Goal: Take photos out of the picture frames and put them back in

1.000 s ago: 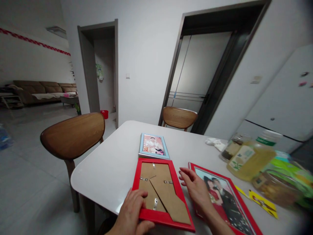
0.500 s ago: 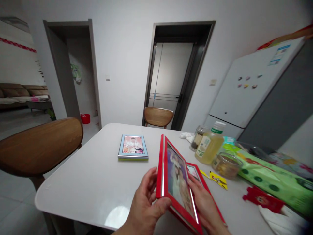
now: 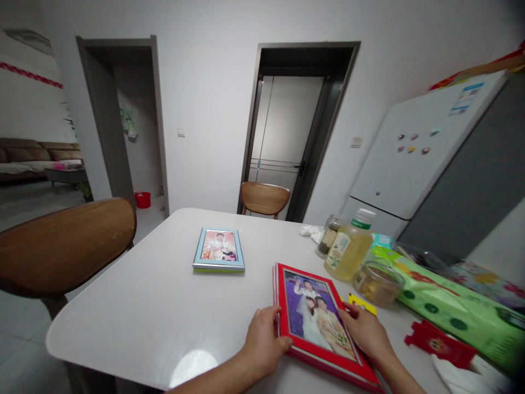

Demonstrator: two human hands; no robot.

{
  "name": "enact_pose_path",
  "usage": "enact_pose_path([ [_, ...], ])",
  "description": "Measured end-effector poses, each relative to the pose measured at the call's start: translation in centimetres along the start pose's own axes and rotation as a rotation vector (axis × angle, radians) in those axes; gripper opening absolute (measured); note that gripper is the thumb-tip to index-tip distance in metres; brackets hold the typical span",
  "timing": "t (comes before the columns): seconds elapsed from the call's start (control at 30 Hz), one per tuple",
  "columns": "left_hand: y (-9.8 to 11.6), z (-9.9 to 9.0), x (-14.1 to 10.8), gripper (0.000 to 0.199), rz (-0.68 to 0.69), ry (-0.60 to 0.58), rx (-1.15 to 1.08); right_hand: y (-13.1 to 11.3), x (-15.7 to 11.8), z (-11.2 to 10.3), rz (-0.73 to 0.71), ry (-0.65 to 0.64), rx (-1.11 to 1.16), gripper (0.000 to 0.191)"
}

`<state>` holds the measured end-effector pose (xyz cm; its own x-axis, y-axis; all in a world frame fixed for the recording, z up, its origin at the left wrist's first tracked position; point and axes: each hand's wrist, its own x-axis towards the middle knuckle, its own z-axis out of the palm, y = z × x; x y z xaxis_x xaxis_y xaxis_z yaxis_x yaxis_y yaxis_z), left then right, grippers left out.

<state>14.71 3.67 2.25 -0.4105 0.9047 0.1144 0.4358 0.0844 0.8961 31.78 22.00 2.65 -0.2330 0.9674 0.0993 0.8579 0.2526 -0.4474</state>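
Observation:
A red picture frame (image 3: 315,350) with a photo of several people lies face up, stacked on at least one more red frame, on the white table (image 3: 164,306). My left hand (image 3: 266,339) grips its left edge, thumb over the front border and fingers along the side. On the right edge, my right hand (image 3: 365,328) holds it with the fingers over the border. Farther back and left, a light blue picture frame (image 3: 198,253) rests flat on something with a yellow-green edge.
Along the right stand a bottle of yellow liquid (image 3: 353,249), a glass jar (image 3: 329,235) and a clear bowl (image 3: 377,284). Nearby lie a yellow packet (image 3: 363,302), a long green package (image 3: 447,301) and a red packet (image 3: 441,343). Wooden chairs (image 3: 69,246) stand around the table.
The upper red frame, held tilted up before, has come down flat over the other red frame. Both hands moved with it and still hold its sides.

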Motion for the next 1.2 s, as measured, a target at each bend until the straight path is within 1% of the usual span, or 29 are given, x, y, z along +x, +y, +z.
enact_pose_path([
  [0.1, -0.2, -0.9, 0.0, 0.056, 0.040, -0.021, 0.059, -0.3, 0.2, 0.0, -0.026, -0.017, -0.036, 0.047],
  [0.13, -0.3, -1.5, 0.1, 0.055, 0.056, -0.013, 0.098, -0.7, 0.2, -0.1, -0.045, 0.011, -0.050, 0.048],
  [0.2, -0.6, -3.5, 0.7, 0.053, 0.082, 0.034, 0.196, -2.5, 0.1, -0.3, -0.118, 0.123, -0.054, 0.051],
  [0.23, -0.8, -4.8, 1.3, 0.052, 0.082, 0.074, 0.244, -3.9, -0.1, -0.2, -0.171, 0.176, -0.025, 0.052],
  [0.27, -1.2, -6.3, 1.9, 0.051, 0.072, 0.119, 0.284, -5.6, -0.4, -0.1, -0.229, 0.201, 0.029, 0.052],
  [0.3, -1.7, -7.9, 2.7, 0.051, 0.056, 0.163, 0.315, -7.6, -0.7, 0.3, -0.283, 0.181, 0.108, 0.051],
  [0.33, -2.2, -9.5, 3.4, 0.052, 0.035, 0.206, 0.346, -9.7, -1.0, 0.9, -0.328, 0.111, 0.200, 0.050],
  [0.4, -3.5, -12.4, 4.8, 0.055, -0.009, 0.273, 0.407, -14.2, -1.6, 2.6, -0.392, -0.071, 0.349, 0.048],
  [0.47, -4.8, -14.7, 5.8, 0.059, -0.056, 0.294, 0.452, -18.2, -1.7, 4.8, -0.415, -0.135, 0.381, 0.046],
  [0.53, -5.7, -15.9, 6.1, 0.063, -0.093, 0.272, 0.478, -21.1, -1.4, 6.9, -0.394, -0.156, 0.395, 0.043],
  [0.6, -6.3, -16.4, 5.9, 0.062, -0.111, 0.247, 0.488, -22.8, -0.9, 8.5, -0.349, -0.163, 0.416, 0.039],
  [0.67, -6.4, -16.4, 5.4, 0.052, -0.108, 0.245, 0.484, -23.5, -0.5, 9.3, -0.296, -0.162, 0.450, 0.036],
  [0.73, -6.0, -16.2, 4.5, 0.038, -0.094, 0.254, 0.466, -23.6, -0.5, 9.4, -0.243, -0.162, 0.504, 0.038],
  [0.8, -5.5, -16.1, 3.5, 0.028, -0.079, 0.260, 0.434, -23.4, -1.1, 8.9, -0.202, -0.192, 0.585, 0.041],
  [0.87, -4.8, -16.1, 2.3, 0.023, -0.068, 0.264, 0.386, -23.3, -2.5, 7.7, -0.195, -0.263, 0.687, 0.040],
  [0.93, -3.8, -16.1, 1.1, 0.019, -0.057, 0.259, 0.323, -23.5, -4.5, 5.9, -0.226, -0.344, 0.794, 0.040],
  [1.0, -2.6, -16.0, 0.0, 0.020, -0.039, 0.239, 0.265, -23.7, -7.1, 3.7, -0.266, -0.384, 0.924, 0.043],
  [1.03, -1.8, -15.9, -0.4, 0.025, -0.024, 0.225, 0.220, -23.9, -8.6, 2.5, -0.272, -0.386, 1.043, 0.047],
  [1.07, -1.0, -15.8, -0.9, 0.031, -0.002, 0.207, 0.131, -23.9, -10.0, 1.4, -0.267, -0.348, 1.111, 0.054],
  [1.1, -0.2, -15.7, -1.3, 0.038, 0.023, 0.189, -0.004, -24.0, -11.4, 0.4, -0.249, -0.307, 1.105, 0.059],
  [1.13, 0.7, -15.6, -1.7, 0.044, 0.047, 0.169, -0.172, -23.9, -12.7, -0.3, -0.264, -0.272, 1.076, 0.061],
  [1.2, 2.2, -15.6, -2.7, 0.051, 0.062, 0.126, -0.538, -23.5, -14.9, -0.9, -0.426, -0.203, 0.967, 0.053],
])
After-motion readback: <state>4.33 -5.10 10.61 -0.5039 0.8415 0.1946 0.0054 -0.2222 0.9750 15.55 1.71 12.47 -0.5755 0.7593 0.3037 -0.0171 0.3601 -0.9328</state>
